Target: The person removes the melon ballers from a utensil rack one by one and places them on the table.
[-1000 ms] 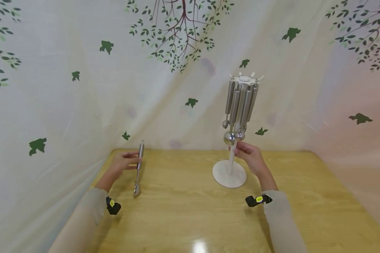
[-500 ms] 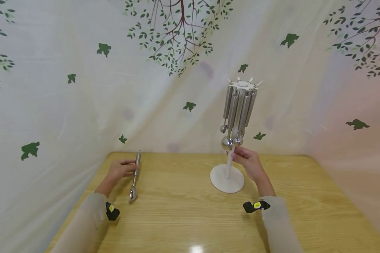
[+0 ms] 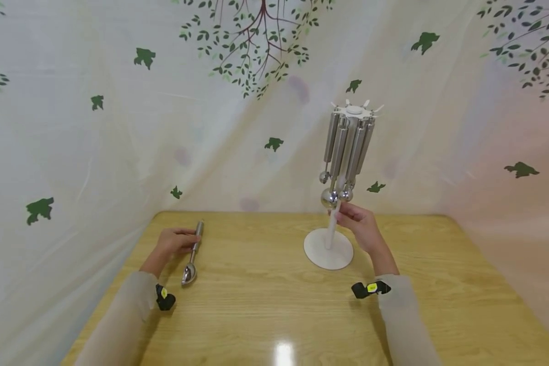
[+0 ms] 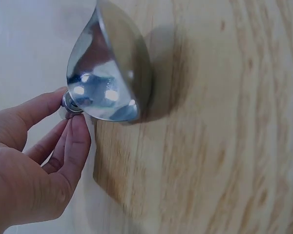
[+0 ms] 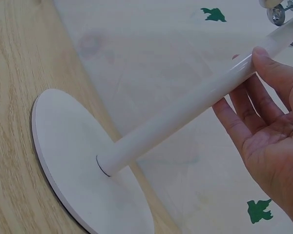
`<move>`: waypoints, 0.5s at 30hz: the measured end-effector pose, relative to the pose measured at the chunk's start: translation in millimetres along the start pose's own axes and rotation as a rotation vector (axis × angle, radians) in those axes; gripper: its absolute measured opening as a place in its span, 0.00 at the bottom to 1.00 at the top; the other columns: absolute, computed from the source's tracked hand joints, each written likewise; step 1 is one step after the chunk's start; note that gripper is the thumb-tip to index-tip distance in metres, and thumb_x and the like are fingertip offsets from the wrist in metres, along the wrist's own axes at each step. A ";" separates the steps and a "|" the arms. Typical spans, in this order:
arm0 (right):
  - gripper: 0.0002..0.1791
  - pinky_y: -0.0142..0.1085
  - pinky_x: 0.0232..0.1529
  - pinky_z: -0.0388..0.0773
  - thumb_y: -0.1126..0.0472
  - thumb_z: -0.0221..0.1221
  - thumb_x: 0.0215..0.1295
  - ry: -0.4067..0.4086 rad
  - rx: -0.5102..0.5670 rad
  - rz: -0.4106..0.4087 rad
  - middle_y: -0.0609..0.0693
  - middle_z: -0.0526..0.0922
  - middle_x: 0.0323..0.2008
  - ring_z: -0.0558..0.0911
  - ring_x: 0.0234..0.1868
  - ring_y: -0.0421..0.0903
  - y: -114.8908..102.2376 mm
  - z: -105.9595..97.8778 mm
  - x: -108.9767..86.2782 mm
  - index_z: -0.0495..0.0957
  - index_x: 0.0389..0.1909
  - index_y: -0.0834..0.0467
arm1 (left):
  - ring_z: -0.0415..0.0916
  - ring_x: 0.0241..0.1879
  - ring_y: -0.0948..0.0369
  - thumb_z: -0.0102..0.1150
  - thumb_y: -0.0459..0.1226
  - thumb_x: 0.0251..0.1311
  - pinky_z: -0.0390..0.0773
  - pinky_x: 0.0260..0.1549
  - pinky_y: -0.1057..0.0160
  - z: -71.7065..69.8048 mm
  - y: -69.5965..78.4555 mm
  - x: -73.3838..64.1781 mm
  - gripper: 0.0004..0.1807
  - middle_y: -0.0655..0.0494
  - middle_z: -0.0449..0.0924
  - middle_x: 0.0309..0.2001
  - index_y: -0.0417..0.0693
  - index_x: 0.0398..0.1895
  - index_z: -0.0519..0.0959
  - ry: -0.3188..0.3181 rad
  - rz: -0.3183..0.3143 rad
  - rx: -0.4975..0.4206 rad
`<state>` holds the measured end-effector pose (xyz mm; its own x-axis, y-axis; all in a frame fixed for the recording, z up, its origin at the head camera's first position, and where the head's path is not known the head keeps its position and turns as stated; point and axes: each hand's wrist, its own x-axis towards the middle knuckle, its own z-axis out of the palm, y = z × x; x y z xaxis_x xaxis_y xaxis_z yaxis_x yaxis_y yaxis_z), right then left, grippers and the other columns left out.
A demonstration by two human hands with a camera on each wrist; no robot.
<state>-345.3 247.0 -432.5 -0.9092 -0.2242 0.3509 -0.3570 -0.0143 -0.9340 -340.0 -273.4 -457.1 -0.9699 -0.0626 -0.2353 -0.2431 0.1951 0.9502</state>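
At the left of the table, my left hand (image 3: 176, 241) pinches the handle of a metal ice cream scoop (image 3: 189, 273) between thumb and fingers. The left wrist view shows the scoop's shiny bowl (image 4: 107, 73) close up, beyond the fingertips and over the wood. My right hand (image 3: 359, 226) grips the white pole of a utensil stand (image 3: 328, 254), its thumb and fingers around the pole in the right wrist view. Several metal utensils (image 3: 343, 147) with round ends hang from the stand's hooked top. The stand's round base (image 5: 83, 161) rests on the table.
The wooden table (image 3: 256, 305) reaches back to a pale curtain (image 3: 229, 152) printed with leaves and branches. A black wrist camera (image 3: 165, 299) sits on the left wrist and another camera (image 3: 370, 290) on the right.
The scoop has tilted in my left hand, its bowl swinging to the left and its handle end dropping lower. My right hand stays on the pole. The whole view shifts slightly.
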 end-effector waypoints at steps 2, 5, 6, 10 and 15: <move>0.19 0.30 0.53 0.84 0.65 0.58 0.74 0.001 -0.003 0.004 0.47 0.89 0.50 0.86 0.51 0.36 -1.1 -0.2 1.0 0.79 0.63 0.61 | 0.84 0.29 0.68 0.69 0.31 0.62 0.87 0.33 0.68 1.8 -1.7 1.1 0.29 0.63 0.86 0.28 0.22 0.63 0.72 -0.004 0.002 0.021; 0.19 0.30 0.53 0.85 0.65 0.58 0.74 -0.002 0.012 0.007 0.48 0.89 0.51 0.87 0.51 0.36 -2.2 0.3 2.6 0.78 0.63 0.62 | 0.83 0.29 0.68 0.69 0.31 0.62 0.88 0.33 0.68 3.4 -2.9 2.1 0.29 0.63 0.86 0.27 0.23 0.62 0.73 0.010 -0.005 0.050; 0.19 0.31 0.53 0.85 0.65 0.58 0.74 -0.004 0.019 0.004 0.49 0.89 0.51 0.87 0.51 0.36 -2.0 0.4 2.8 0.79 0.63 0.62 | 0.83 0.29 0.68 0.69 0.32 0.62 0.87 0.33 0.68 3.6 -3.0 2.3 0.29 0.63 0.85 0.27 0.23 0.62 0.73 0.013 -0.006 0.063; 0.18 0.31 0.53 0.85 0.66 0.58 0.74 -0.011 0.046 -0.007 0.50 0.89 0.52 0.87 0.51 0.37 0.4 -0.1 1.9 0.80 0.62 0.60 | 0.83 0.29 0.68 0.70 0.33 0.61 0.87 0.33 0.69 3.1 -3.8 2.4 0.28 0.64 0.85 0.27 0.25 0.62 0.74 0.025 -0.013 0.096; 0.17 0.31 0.53 0.85 0.66 0.59 0.73 -0.014 0.066 -0.016 0.49 0.89 0.52 0.87 0.51 0.37 0.3 -0.6 0.5 0.82 0.61 0.57 | 0.82 0.29 0.70 0.70 0.35 0.62 0.86 0.33 0.71 2.7 -4.2 3.1 0.29 0.65 0.84 0.28 0.27 0.63 0.74 0.029 -0.024 0.102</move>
<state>-346.0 247.4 -432.5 -0.9002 -0.2369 0.3655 -0.3564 -0.0817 -0.9308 -342.0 -271.8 -462.4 -0.9634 -0.0967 -0.2501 -0.2676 0.2915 0.9184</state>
